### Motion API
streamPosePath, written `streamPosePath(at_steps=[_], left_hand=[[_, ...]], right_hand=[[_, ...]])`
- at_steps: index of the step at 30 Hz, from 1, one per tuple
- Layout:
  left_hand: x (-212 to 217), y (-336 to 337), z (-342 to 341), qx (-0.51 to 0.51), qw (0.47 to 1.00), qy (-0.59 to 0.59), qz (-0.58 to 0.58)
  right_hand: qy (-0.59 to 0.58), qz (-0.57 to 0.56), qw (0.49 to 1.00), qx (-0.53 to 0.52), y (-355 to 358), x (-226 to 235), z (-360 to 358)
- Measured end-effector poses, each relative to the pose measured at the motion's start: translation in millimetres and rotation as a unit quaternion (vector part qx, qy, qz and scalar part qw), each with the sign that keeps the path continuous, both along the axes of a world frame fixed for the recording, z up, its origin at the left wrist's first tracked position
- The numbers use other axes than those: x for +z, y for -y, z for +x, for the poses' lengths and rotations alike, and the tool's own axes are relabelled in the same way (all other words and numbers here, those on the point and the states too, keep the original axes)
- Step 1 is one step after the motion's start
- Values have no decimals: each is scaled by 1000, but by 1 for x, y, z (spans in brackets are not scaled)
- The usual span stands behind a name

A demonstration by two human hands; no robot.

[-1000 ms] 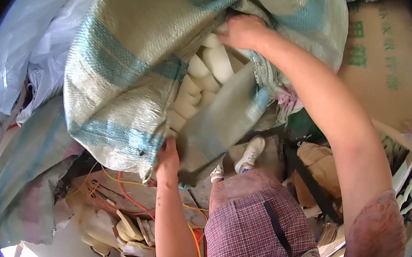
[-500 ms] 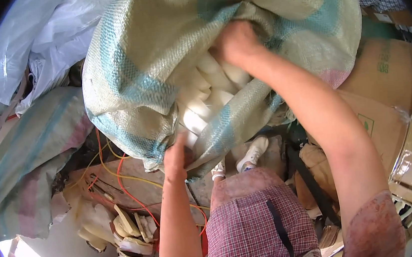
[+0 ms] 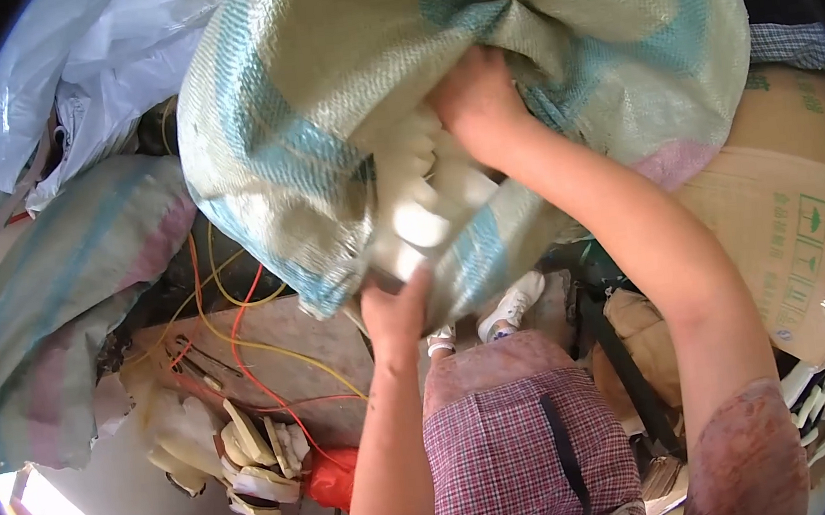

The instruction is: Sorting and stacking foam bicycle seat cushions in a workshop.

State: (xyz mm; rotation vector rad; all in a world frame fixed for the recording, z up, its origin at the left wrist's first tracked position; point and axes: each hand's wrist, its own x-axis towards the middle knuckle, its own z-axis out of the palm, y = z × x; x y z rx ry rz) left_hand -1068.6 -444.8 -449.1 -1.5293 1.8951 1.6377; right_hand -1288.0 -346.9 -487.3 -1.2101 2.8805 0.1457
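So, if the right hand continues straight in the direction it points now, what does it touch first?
Probably the white foam pieces packed inside the woven sack; the right hand already reaches into its opening, though depth is unclear.

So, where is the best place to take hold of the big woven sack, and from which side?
Probably at the rim of its open mouth. The woven sack is bulky, with its mouth tilted down toward the person and white foam pieces showing in it. The left hand comes from below at the lower lip; the right hand takes the upper edge. The rolled cloth there looks easy to pinch.
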Motion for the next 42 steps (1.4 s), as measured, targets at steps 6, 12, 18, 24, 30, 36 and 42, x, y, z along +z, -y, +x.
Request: streamPosePath(at_steps=[6,12,18,24,30,36,42], left_hand=[[18,-29,-25,-200,966,139,-86],[38,15,-43,42,997,0,-68],[41,23,-55,-37,969,-106,-218],[9,13,-92,-111,906,-16,-408],[36,47,-93,-99,918,-60,-379],[151,47,-76,-77,949,-110,-287],[317,65,-26,-99,948,-144,-264]], right_hand=[[0,-33,999,35,-2,-24,-8],[-23,-141,985,100,17,-2,-32],[-10,-86,996,10,-7,24,-6],[39,-203,977,44,19,-20,-8],[270,-382,865,-182,59,7,-5],[112,-411,905,-24,35,61,12],[358,-236,903,-20,9,283,85]])
